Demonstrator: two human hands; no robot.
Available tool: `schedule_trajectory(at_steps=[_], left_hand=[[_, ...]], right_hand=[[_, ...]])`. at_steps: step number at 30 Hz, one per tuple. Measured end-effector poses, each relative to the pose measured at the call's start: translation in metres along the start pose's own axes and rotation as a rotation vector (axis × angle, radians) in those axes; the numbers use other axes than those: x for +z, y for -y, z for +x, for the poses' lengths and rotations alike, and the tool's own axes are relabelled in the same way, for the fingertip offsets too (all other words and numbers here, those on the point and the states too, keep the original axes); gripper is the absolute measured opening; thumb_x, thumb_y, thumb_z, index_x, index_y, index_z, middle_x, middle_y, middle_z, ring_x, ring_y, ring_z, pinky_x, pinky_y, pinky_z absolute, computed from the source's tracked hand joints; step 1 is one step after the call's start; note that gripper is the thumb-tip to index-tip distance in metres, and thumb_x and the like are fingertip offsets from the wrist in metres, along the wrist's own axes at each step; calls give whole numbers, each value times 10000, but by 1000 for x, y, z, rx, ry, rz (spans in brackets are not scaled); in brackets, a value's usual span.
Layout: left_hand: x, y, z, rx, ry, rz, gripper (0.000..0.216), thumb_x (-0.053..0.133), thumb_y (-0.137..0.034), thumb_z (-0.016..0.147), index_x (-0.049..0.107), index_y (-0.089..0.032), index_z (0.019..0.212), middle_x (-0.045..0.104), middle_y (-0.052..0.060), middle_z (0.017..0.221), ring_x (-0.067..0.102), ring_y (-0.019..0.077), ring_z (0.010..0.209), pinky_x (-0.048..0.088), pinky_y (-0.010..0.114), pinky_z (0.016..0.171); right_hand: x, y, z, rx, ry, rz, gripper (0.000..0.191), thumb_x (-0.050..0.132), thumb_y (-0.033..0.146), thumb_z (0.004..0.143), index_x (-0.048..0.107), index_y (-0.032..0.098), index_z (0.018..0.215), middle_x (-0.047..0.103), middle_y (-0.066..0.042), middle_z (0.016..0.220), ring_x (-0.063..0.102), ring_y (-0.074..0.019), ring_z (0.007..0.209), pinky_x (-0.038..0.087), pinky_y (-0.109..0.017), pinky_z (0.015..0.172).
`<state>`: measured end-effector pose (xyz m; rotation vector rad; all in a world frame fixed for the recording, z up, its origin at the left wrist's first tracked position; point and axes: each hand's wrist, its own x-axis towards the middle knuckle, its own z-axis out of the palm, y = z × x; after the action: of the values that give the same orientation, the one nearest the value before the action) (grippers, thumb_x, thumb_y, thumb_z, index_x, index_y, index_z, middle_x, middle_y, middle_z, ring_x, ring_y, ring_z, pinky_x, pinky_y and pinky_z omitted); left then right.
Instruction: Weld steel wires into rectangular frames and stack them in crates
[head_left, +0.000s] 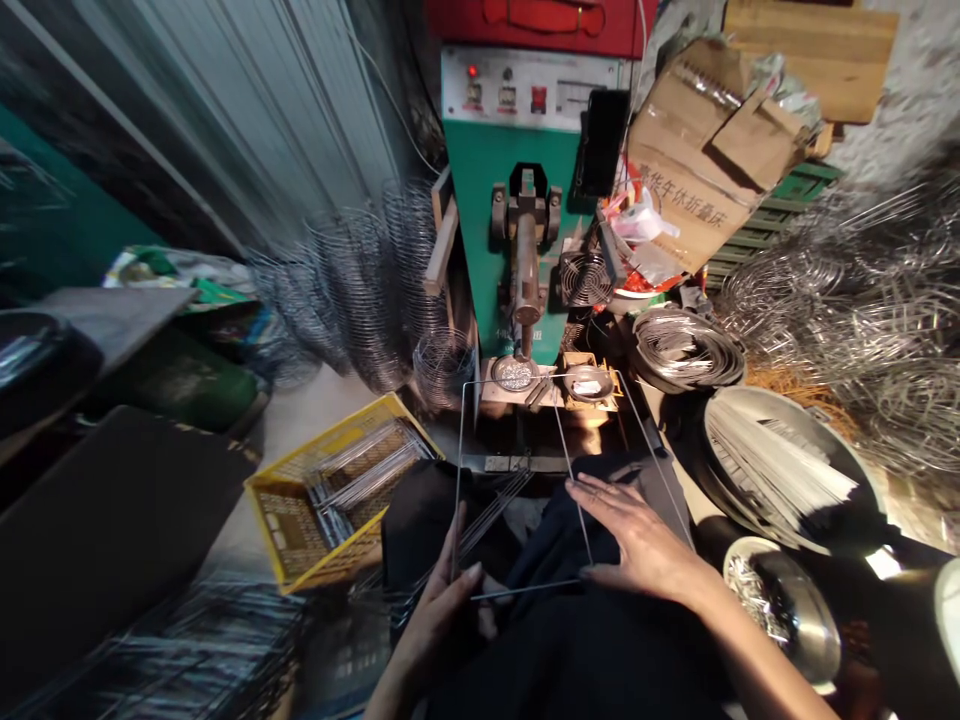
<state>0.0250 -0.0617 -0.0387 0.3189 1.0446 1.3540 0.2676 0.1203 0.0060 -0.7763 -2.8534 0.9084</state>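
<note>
A thin bent wire frame (460,450) is held over my lap, its far edge by the welding machine's small work ledge. My left hand (442,590) grips its left side near the close corner, thumb and fingers on either side of the wire. My right hand (637,535) has thumb and fingers around another wire of the frame, close to its near right corner. More straight wires (499,510) lie on my lap beneath the frame. Beyond it stands the green welding machine (487,240) with a vertical electrode arm (527,260).
Left of my legs is a yellow crate (277,510) of bent wires, with wire coils (367,300) behind. On the right are a basin of flat metal strips (772,470), a bowl of small metal parts (814,620) and tangled wire (885,320). A cardboard box (690,190) stands beyond.
</note>
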Motion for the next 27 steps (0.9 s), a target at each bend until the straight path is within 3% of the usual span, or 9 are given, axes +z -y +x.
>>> schedule_trajectory(at_steps=[16, 22, 27], left_hand=[[-8, 1, 11, 5, 62, 50, 1032, 641, -360, 913, -167, -302, 1552, 759, 78, 761, 650, 184, 471, 475, 224, 450], [-8, 3, 8, 13, 41, 26, 1002, 631, -352, 921, -138, -309, 1562, 762, 74, 779, 655, 174, 470, 462, 215, 451], [-7, 10, 13, -11, 67, 12, 938, 646, -377, 911, 1, -308, 1589, 764, 83, 792, 660, 175, 478, 471, 225, 470]], right_hand=[[-2, 1, -1, 51, 22, -26, 985, 786, 451, 736, 290, 277, 1570, 357, -104, 1574, 313, -326, 1458, 234, -566, 1181], [-9, -17, -20, 215, -125, -139, 852, 662, 527, 847, 305, 243, 1567, 363, -136, 1566, 317, -345, 1453, 293, -617, 1134], [2, 10, 4, 65, -24, -7, 921, 748, 494, 776, 320, 267, 1560, 375, -109, 1564, 310, -337, 1458, 266, -602, 1164]])
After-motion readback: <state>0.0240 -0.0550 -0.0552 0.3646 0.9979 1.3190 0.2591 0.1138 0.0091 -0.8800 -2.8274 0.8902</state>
